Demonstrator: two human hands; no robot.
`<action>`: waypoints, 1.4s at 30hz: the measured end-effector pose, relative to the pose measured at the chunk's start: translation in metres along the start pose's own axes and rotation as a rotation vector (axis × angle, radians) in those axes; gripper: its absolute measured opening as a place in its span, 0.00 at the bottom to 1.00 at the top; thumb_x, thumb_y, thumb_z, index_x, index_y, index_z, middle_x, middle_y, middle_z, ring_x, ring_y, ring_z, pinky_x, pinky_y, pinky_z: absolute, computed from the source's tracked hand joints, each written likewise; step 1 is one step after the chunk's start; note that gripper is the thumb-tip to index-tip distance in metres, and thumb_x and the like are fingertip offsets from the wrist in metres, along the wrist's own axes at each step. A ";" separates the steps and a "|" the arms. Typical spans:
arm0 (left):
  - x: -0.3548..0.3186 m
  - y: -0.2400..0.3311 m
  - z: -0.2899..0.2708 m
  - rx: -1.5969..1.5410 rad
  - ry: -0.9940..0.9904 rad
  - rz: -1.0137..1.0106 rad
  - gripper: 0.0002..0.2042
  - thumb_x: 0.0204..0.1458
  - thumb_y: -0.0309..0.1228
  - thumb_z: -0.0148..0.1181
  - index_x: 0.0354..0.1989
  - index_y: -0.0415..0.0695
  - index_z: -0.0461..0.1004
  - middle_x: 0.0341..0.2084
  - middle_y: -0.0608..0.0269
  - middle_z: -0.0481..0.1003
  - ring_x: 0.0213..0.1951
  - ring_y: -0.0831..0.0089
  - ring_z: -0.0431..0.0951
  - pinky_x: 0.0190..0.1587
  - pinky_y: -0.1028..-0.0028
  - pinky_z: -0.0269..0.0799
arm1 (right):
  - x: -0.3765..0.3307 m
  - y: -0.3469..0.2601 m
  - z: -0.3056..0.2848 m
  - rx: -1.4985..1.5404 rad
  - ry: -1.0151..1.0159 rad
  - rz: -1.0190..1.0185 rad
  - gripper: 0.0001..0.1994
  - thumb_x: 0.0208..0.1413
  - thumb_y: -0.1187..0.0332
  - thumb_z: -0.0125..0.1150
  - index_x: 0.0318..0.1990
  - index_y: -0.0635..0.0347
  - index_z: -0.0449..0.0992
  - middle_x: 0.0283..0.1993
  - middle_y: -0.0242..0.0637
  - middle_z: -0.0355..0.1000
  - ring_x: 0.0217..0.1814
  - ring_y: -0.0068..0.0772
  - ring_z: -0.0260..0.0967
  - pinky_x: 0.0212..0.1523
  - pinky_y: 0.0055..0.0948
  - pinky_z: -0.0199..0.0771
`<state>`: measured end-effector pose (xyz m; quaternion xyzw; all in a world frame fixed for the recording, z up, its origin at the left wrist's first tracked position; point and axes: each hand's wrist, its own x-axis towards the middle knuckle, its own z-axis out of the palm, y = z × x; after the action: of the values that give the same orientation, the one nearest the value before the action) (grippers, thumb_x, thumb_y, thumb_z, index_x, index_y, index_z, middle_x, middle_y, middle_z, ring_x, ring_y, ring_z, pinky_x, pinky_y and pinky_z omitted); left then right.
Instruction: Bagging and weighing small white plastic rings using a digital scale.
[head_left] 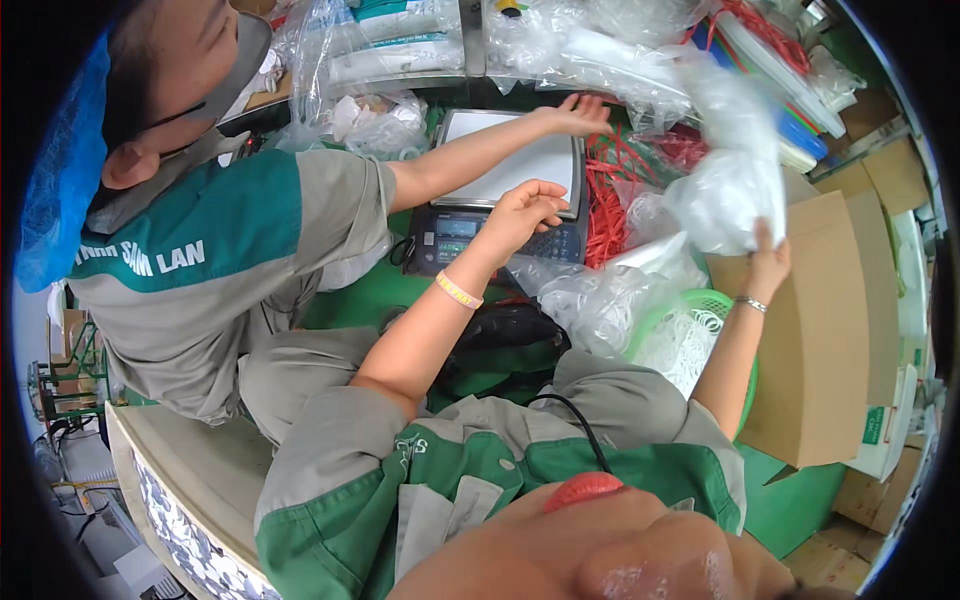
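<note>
My right hand [769, 264], raised at the right, is closed on the lower edge of a clear plastic bag [722, 200]. The bag is smeared by motion and has something whitish in it, too blurred to name. Over the front of a digital scale [462, 229], my left hand [527, 214] hangs with its fingers loosely curled and nothing visible in them. The scale's pale flat plate [500, 172] lies just beyond it. A co-worker's hand [582, 116] reaches across the plate's far edge, palm up and fingers spread.
A co-worker [190, 235] in a blue hair net sits close at my left. Red plastic strips [606, 205] lie beside the scale. A green basket [747, 395] of white loops [685, 350] stands by my right forearm, next to an open cardboard box [815, 340]. Plastic packages [395, 45] line the back.
</note>
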<state>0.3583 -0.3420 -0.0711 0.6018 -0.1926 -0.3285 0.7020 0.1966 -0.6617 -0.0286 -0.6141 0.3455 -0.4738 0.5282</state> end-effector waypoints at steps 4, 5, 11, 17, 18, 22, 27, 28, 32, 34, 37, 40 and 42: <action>-0.001 -0.003 0.003 -0.003 -0.014 -0.029 0.11 0.53 0.30 0.50 0.43 0.42 0.69 0.35 0.66 0.73 0.32 0.82 0.71 0.35 0.82 0.64 | 0.005 -0.015 -0.024 0.186 0.114 -0.091 0.08 0.47 0.71 0.62 0.34 0.61 0.72 0.23 0.26 0.67 0.13 0.10 0.52 0.11 0.14 0.44; 0.000 -0.003 0.004 -0.006 -0.011 -0.030 0.11 0.53 0.30 0.50 0.43 0.42 0.69 0.35 0.66 0.73 0.32 0.82 0.71 0.35 0.82 0.64 | 0.003 -0.020 -0.030 0.192 0.133 -0.075 0.08 0.47 0.72 0.61 0.34 0.61 0.71 0.23 0.26 0.67 0.13 0.10 0.51 0.11 0.14 0.44; 0.002 -0.006 0.005 -0.001 -0.013 -0.038 0.11 0.52 0.29 0.49 0.43 0.42 0.69 0.35 0.66 0.73 0.32 0.82 0.71 0.35 0.82 0.64 | -0.001 -0.019 -0.041 0.254 0.118 -0.037 0.07 0.47 0.74 0.60 0.35 0.62 0.71 0.27 0.28 0.70 0.15 0.10 0.54 0.12 0.14 0.43; 0.000 -0.012 0.004 0.005 -0.002 -0.052 0.11 0.52 0.29 0.49 0.43 0.42 0.70 0.35 0.66 0.73 0.32 0.81 0.71 0.35 0.82 0.64 | -0.011 -0.012 -0.023 0.203 0.099 -0.002 0.08 0.46 0.73 0.61 0.35 0.61 0.71 0.28 0.28 0.70 0.16 0.10 0.54 0.13 0.13 0.44; 0.000 -0.012 0.003 0.011 0.004 -0.057 0.11 0.52 0.29 0.49 0.43 0.42 0.70 0.35 0.66 0.73 0.32 0.81 0.71 0.35 0.82 0.64 | -0.014 -0.010 -0.019 0.183 0.085 0.008 0.09 0.46 0.73 0.61 0.35 0.61 0.71 0.28 0.28 0.70 0.16 0.10 0.55 0.13 0.13 0.44; 0.002 -0.015 0.003 0.007 -0.002 -0.066 0.11 0.52 0.29 0.49 0.43 0.42 0.69 0.35 0.66 0.73 0.32 0.81 0.71 0.35 0.82 0.65 | -0.012 -0.003 -0.022 0.157 0.039 0.027 0.10 0.45 0.72 0.61 0.36 0.61 0.71 0.28 0.28 0.70 0.17 0.10 0.56 0.13 0.14 0.44; 0.008 -0.018 0.003 0.014 -0.004 -0.074 0.12 0.52 0.30 0.50 0.44 0.41 0.69 0.35 0.66 0.73 0.32 0.81 0.71 0.34 0.82 0.65 | -0.015 -0.007 -0.018 0.135 0.055 0.042 0.10 0.45 0.72 0.62 0.36 0.61 0.71 0.29 0.29 0.70 0.18 0.11 0.57 0.13 0.13 0.46; 0.009 -0.017 0.002 0.036 0.006 -0.081 0.13 0.52 0.31 0.50 0.45 0.40 0.68 0.35 0.66 0.73 0.32 0.81 0.71 0.35 0.81 0.65 | -0.019 -0.010 -0.014 0.131 0.047 0.041 0.10 0.45 0.72 0.62 0.36 0.62 0.71 0.30 0.29 0.70 0.19 0.11 0.58 0.14 0.14 0.48; 0.037 0.006 0.006 0.134 -0.007 -0.073 0.21 0.51 0.40 0.52 0.50 0.40 0.66 0.40 0.60 0.71 0.40 0.75 0.71 0.42 0.76 0.65 | -0.035 -0.017 0.020 0.124 -0.134 0.048 0.12 0.46 0.71 0.62 0.37 0.64 0.70 0.30 0.29 0.70 0.23 0.16 0.62 0.21 0.18 0.61; 0.054 0.024 0.017 0.004 -0.044 -0.155 0.30 0.48 0.49 0.54 0.54 0.38 0.62 0.46 0.54 0.68 0.49 0.66 0.66 0.51 0.69 0.60 | -0.059 -0.014 0.059 -0.252 -0.302 -0.080 0.12 0.49 0.66 0.61 0.35 0.65 0.71 0.29 0.29 0.68 0.28 0.18 0.60 0.29 0.20 0.63; 0.111 0.021 -0.017 0.152 0.102 -0.159 0.41 0.39 0.58 0.58 0.52 0.33 0.63 0.51 0.46 0.64 0.54 0.60 0.62 0.54 0.67 0.57 | -0.088 0.024 0.138 -0.529 -0.651 -0.630 0.12 0.48 0.65 0.58 0.29 0.66 0.67 0.30 0.46 0.67 0.28 0.45 0.66 0.32 0.36 0.66; 0.140 0.029 -0.061 0.206 0.218 -0.223 0.40 0.38 0.58 0.58 0.50 0.32 0.65 0.49 0.43 0.66 0.50 0.59 0.66 0.50 0.70 0.61 | -0.081 0.035 0.188 -0.565 -0.809 -0.745 0.10 0.48 0.66 0.56 0.28 0.63 0.65 0.29 0.47 0.63 0.29 0.52 0.65 0.30 0.42 0.66; 0.145 0.038 -0.090 0.479 0.190 -0.209 0.37 0.38 0.55 0.59 0.46 0.31 0.67 0.43 0.44 0.69 0.45 0.59 0.70 0.47 0.67 0.64 | -0.063 0.050 0.210 -0.634 -0.854 -0.735 0.09 0.48 0.66 0.55 0.28 0.61 0.65 0.28 0.46 0.62 0.29 0.53 0.65 0.29 0.44 0.66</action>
<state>0.5295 -0.3758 -0.0708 0.7952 -0.1352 -0.2864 0.5171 0.3792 -0.5459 -0.0892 -0.9530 -0.0049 -0.2127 0.2156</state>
